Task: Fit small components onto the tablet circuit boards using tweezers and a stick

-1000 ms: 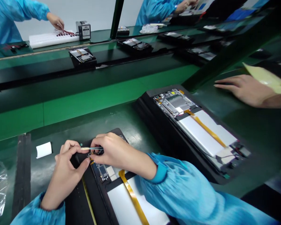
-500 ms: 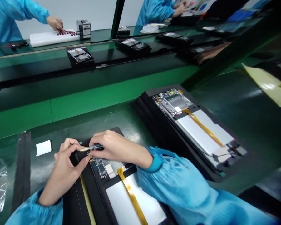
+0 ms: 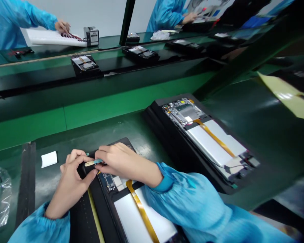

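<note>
An opened tablet point(image 3: 128, 212) lies in front of me with its circuit board, white battery and orange ribbon cable exposed. My left hand point(image 3: 74, 182) is at its upper-left corner, thumb and fingers closed around the black corner part. In a pinch, my right hand point(image 3: 125, 163) holds a slim blue tool point(image 3: 98, 161) with a cream-coloured, rounded end pointing left. That tool is over the upper edge of the tablet, close to my left fingertips. My right palm and wrist hide part of the board.
A second opened tablet point(image 3: 215, 138) rests on a black stand to the right. A small white piece point(image 3: 49, 159) and clear plastic bag point(image 3: 0, 195) lie left. Beyond the green partition point(image 3: 103, 106), more opened devices point(image 3: 84, 63) sit along a line, with two co-workers in blue sleeves behind.
The blue tool has turned slightly and its cream end shows more, shifted a little left. My left hand stays at the corner. The camera view has shifted slightly.
</note>
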Demonstrator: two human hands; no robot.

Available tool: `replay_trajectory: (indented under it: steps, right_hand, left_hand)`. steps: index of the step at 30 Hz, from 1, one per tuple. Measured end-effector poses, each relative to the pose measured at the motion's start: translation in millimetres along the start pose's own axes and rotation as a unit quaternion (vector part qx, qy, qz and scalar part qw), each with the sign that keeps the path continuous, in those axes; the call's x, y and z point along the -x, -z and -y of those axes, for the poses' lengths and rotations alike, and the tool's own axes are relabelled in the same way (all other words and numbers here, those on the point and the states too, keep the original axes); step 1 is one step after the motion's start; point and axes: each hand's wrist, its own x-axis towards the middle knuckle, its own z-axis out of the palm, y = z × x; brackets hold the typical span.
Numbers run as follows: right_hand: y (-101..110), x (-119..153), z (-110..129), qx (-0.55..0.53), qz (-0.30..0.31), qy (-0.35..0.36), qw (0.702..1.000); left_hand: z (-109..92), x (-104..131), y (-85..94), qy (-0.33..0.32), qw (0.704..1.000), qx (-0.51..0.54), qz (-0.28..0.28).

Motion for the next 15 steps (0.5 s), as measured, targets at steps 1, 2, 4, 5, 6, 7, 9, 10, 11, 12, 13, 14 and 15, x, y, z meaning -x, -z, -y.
replay_trajectory:
  steps: [1, 2, 4, 5, 6, 7, 9, 10, 11, 12, 13, 14, 15]
  right_hand:
    - [-2, 0, -3, -0.041, -0.010, 0.002, 0.999]
    - [-3, -1, -7, -0.100, -0.021, 0.003, 0.995]
    - [-4, 0, -15, -0.237, -0.061, -0.015, 0.969]
    - [-3, 1, -19, -0.302, -0.090, -0.034, 0.949]
    - [-1, 3, -22, -0.358, -0.122, -0.054, 0.924]
    - [2, 5, -23, -0.407, -0.152, -0.071, 0.898]
    - [11, 11, -21, -0.483, -0.194, -0.085, 0.849]
    - [15, 14, -17, -0.518, -0.207, -0.078, 0.826]
    - [19, 18, -12, -0.547, -0.221, -0.064, 0.805]
    - [22, 21, -5, -0.572, -0.233, -0.045, 0.785]
    - [24, 24, 3, -0.590, -0.241, -0.026, 0.770]
    - [24, 27, 10, -0.603, -0.244, -0.009, 0.760]
    - [22, 30, 18, -0.613, -0.238, 0.000, 0.753]
  left_hand:
    - [0, 0, 0.9, -0.003, 1.000, -0.005, 0.001]
    - [0, 2, 3.5, -0.005, 1.000, -0.008, 0.006]
    - [1, 9, 14.6, -0.013, 1.000, -0.015, 0.013]
    - [2, 15, 22.7, -0.020, 1.000, -0.022, 0.005]
    - [5, 22, 31.7, -0.028, 0.999, -0.035, -0.016]
    - [8, 31, 40.8, -0.036, 0.997, -0.055, -0.047]
    - [18, 49, 55.1, -0.050, 0.987, -0.108, -0.110]
    - [24, 57, 58.9, -0.057, 0.982, -0.130, -0.124]
    - [30, 65, 60.1, -0.062, 0.980, -0.145, -0.120]
    - [36, 71, 58.7, -0.068, 0.981, -0.152, -0.102]
    - [40, 75, 55.3, -0.071, 0.983, -0.152, -0.077]
    - [42, 78, 50.5, -0.069, 0.985, -0.147, -0.053]
    - [43, 80, 44.9, -0.064, 0.988, -0.138, -0.036]
